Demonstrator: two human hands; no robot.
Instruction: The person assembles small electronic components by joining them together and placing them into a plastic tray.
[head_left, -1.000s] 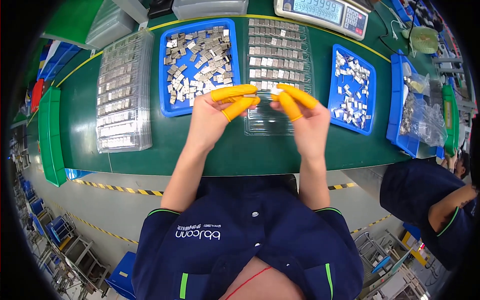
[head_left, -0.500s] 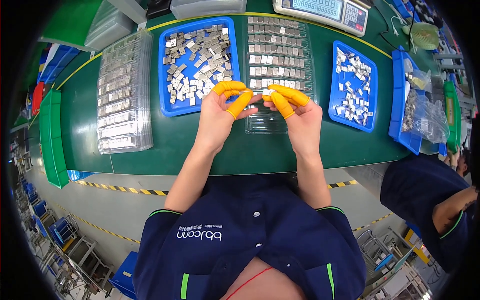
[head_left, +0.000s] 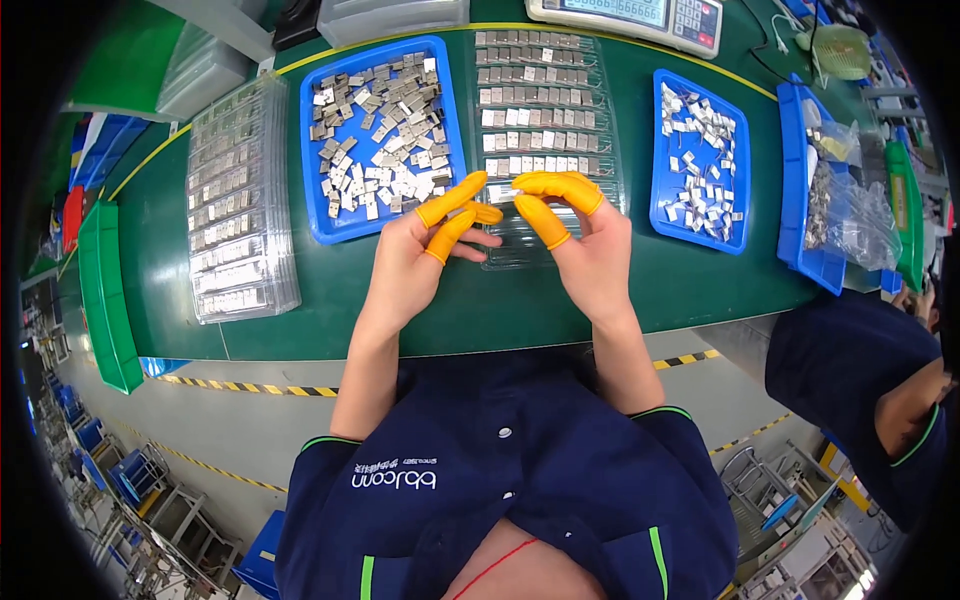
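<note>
My left hand [head_left: 412,262], in yellow finger cots, is held over the front of the clear tray with its fingers apart and nothing visible in them. Close beside it, my right hand [head_left: 595,255], also in yellow cots, has thumb and forefinger bent together around a small silver USB connector [head_left: 511,193], mostly hidden by the fingertips. That piece is at a front row of the clear plastic tray [head_left: 520,250]. Several rows of metal USB connectors [head_left: 535,119] fill the tray behind my hands.
Left of the tray, a blue bin [head_left: 318,225] holds loose metal connector shells. Stacked filled trays [head_left: 240,200] stand farther left. A blue bin [head_left: 697,239] of white pieces lies right, with a scale [head_left: 640,25] behind. Another person's sleeve [head_left: 850,350] shows at the right edge.
My hands have parted: the left has drawn back and opened its pinch. The right has moved slightly left, its fingertips now at the tray's front row. The whole view has shifted slightly.
</note>
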